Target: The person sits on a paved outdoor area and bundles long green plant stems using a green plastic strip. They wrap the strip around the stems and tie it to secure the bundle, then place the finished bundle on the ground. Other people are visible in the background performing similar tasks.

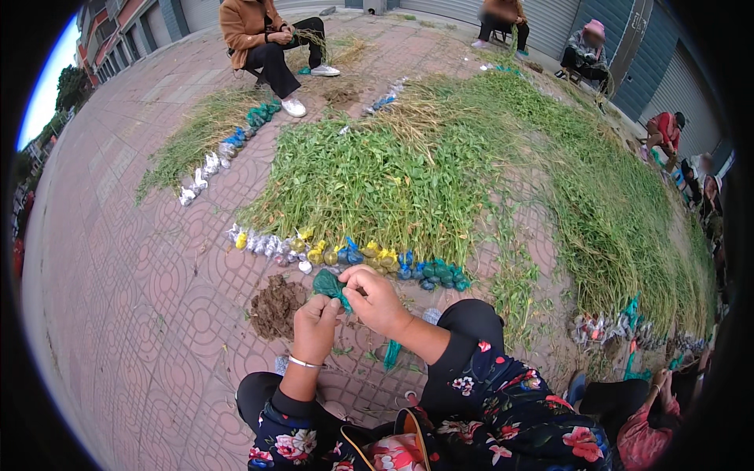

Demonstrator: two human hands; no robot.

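A small green plastic bag, rounded as if filled, is held up between my two hands. My left hand pinches its gathered end from below, fingers closed. My right hand grips the same end from the right, thumb and fingers pressed together. What fills the bag is hidden. Just left of my left hand lies a heap of wet brown mud. Beyond my hands runs a row of small tied bags, white, yellow, blue and green, at the stem ends of leafy green plants.
A loose green plastic strip lies on the paving between my knees. Another row of bagged plants is at the far left, and long plant bundles spread along the right. Several seated people work around; one wears a tan jacket.
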